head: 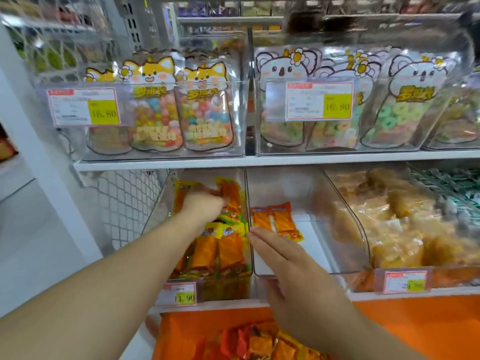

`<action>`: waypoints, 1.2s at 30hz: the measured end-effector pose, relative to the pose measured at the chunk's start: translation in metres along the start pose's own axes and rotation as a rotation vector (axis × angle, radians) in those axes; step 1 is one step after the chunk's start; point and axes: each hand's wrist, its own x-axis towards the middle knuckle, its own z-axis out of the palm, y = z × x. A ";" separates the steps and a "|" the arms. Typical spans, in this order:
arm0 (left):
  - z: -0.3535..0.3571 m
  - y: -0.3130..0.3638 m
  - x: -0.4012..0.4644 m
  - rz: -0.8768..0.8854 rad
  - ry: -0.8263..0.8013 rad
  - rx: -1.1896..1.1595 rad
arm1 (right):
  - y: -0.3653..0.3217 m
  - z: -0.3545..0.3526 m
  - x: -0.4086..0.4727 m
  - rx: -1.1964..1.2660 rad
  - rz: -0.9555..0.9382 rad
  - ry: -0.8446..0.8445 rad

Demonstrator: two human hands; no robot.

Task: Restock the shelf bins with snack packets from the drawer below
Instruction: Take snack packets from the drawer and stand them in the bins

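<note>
Orange packets (220,245) hide left hand (205,203) fingers, grip unclear; right hand (283,258) fingers straight.

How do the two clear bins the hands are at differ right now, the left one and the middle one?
The left bin is piled high with yellow-and-orange packets; the middle bin holds only two orange packets. The left hand reaches deep into the left bin; the right hand lies flat at the middle bin's front. Both are clear, slanted bins on one shelf.
</note>
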 end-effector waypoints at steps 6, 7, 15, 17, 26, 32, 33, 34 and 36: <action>0.015 -0.001 0.000 0.193 0.111 0.290 | -0.001 -0.003 0.000 0.007 -0.028 -0.027; 0.017 -0.003 0.001 0.213 0.126 0.326 | -0.001 -0.003 0.000 0.006 -0.026 -0.032; 0.014 -0.010 0.006 0.168 0.108 0.403 | -0.002 -0.004 -0.001 0.012 -0.030 -0.037; 0.014 -0.006 0.007 0.162 0.088 0.426 | -0.002 -0.002 -0.001 0.018 -0.030 -0.031; 0.009 -0.005 -0.010 0.193 0.007 0.353 | 0.002 -0.003 -0.002 0.019 -0.039 -0.037; -0.018 -0.009 -0.076 0.312 0.087 0.061 | 0.007 -0.004 -0.011 0.007 -0.084 -0.006; -0.022 -0.011 -0.093 0.348 0.103 0.016 | 0.008 -0.005 -0.015 0.014 -0.099 0.016; -0.025 -0.015 -0.112 0.385 0.119 -0.022 | 0.008 -0.005 -0.019 0.029 -0.106 0.032; -0.028 -0.022 -0.153 0.451 0.141 -0.088 | 0.010 -0.007 -0.029 0.071 -0.097 0.047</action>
